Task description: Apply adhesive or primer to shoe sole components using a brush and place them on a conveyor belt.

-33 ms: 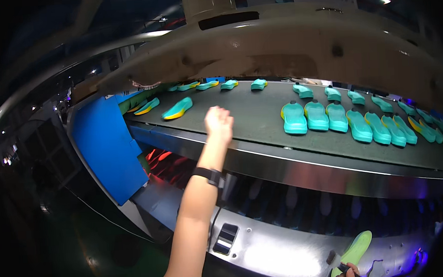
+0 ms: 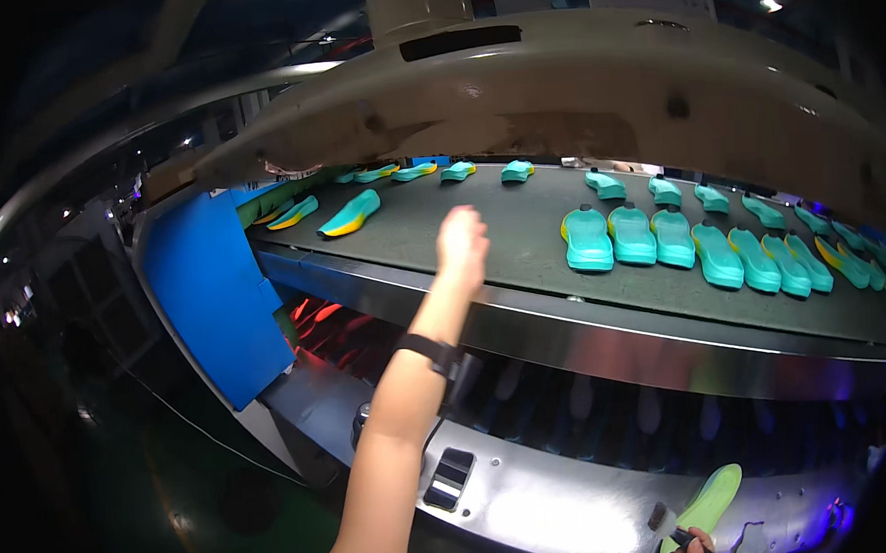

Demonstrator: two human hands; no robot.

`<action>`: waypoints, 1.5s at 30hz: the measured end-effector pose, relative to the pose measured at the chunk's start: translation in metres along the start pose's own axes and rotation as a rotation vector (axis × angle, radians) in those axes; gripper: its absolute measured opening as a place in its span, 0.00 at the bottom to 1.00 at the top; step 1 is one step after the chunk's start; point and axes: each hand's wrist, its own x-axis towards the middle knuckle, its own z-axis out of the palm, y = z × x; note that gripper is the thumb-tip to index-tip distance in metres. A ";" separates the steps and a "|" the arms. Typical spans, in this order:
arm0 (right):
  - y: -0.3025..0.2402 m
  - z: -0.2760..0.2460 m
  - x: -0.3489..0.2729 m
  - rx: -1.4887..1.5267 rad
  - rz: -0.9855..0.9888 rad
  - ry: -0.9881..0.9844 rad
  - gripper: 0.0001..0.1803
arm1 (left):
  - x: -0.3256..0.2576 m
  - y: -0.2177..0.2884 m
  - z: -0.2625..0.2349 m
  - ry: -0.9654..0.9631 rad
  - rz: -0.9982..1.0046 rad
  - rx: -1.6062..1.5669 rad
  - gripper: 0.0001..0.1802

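Big grey conveyor belt [image 2: 501, 233] runs left-right across the view under a curved cream machine hood [image 2: 554, 100]; a shiny metal edge rail [image 2: 606, 333] runs along the belt's near side, w/ a blue side panel [image 2: 208, 289] at the left end.

On the belt, right side: a row of teal shoe soles [image 2: 697, 248], side by side, long axes pointing away from me, toes far. The nearest one of that row, the teal sole w/ yellow rim [image 2: 587, 239], lies to the right of my left hand [image 2: 461, 243], a bit apart, not touching. To the left and further back lies a teal-and-yellow sole [image 2: 352, 214], skewed, long axis running diagonally far-right to near-left. More small soles along the far edge [image 2: 458, 171].

My left arm is stretched out over the rail, black wristband [image 2: 435, 352] on it. Left hand is over bare belt, fingers loosely extended, palm down, holding nothing; can't tell if the fingertips touch the belt. So the left hand sits between the skewed sole and the neat row, roughly as close to either.

My right hand [image 2: 693, 546] is way down at the bottom edge, well apart from the belt, closed around a small brush [image 2: 666, 525] w/ dark handle, right beside a light green sole [image 2: 710, 503] lying on the lower metal shelf [image 2: 535, 502]. Left hand is clearly the nearer one to anything on the belt.
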 end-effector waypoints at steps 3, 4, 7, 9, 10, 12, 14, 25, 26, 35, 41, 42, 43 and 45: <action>-0.006 0.034 -0.014 -0.117 0.017 -0.047 0.15 | -0.032 -0.049 0.054 -0.541 0.397 0.946 0.34; -0.008 0.044 -0.015 -0.158 0.015 -0.111 0.15 | -0.036 -0.062 0.058 -0.618 0.556 1.162 0.36; -0.007 0.033 -0.014 -0.113 0.024 -0.064 0.14 | -0.045 -0.063 0.071 -0.762 0.463 1.306 0.34; -0.008 0.037 -0.018 -0.129 0.018 -0.037 0.14 | -0.046 -0.054 0.075 -0.741 0.453 1.429 0.30; -0.009 0.036 -0.018 -0.172 0.005 -0.032 0.14 | -0.048 -0.050 0.075 -0.720 0.450 1.559 0.27; -0.015 0.033 -0.020 -0.219 -0.010 -0.024 0.14 | -0.071 -0.047 0.069 -0.586 0.838 1.507 0.18; -0.020 0.031 -0.022 -0.191 -0.015 0.026 0.14 | -0.101 -0.034 0.065 -0.571 0.667 1.127 0.13; -0.027 0.029 -0.017 -0.245 -0.181 0.065 0.15 | -0.234 -0.030 -0.059 -0.616 -0.543 -0.129 0.35; -0.026 0.029 -0.013 -0.277 -0.338 0.067 0.16 | -0.248 -0.039 -0.071 -0.630 -0.597 -0.393 0.38; 0.002 0.094 0.000 -0.500 -0.056 -0.098 0.12 | -0.367 -0.132 -0.084 -0.580 -1.283 -0.629 0.48; 0.002 0.100 0.014 -0.425 -0.024 -0.036 0.10 | -0.402 -0.139 -0.044 -0.523 -1.423 -0.857 0.56; 0.002 0.096 0.015 -0.424 -0.027 -0.033 0.10 | -0.404 -0.138 -0.043 -0.525 -1.426 -0.857 0.56; 0.003 0.092 0.018 -0.468 -0.057 -0.025 0.10 | -0.406 -0.137 -0.042 -0.506 -1.450 -0.849 0.56; 0.002 0.089 0.021 -0.556 -0.093 -0.021 0.11 | -0.408 -0.137 -0.040 -0.489 -1.470 -0.834 0.55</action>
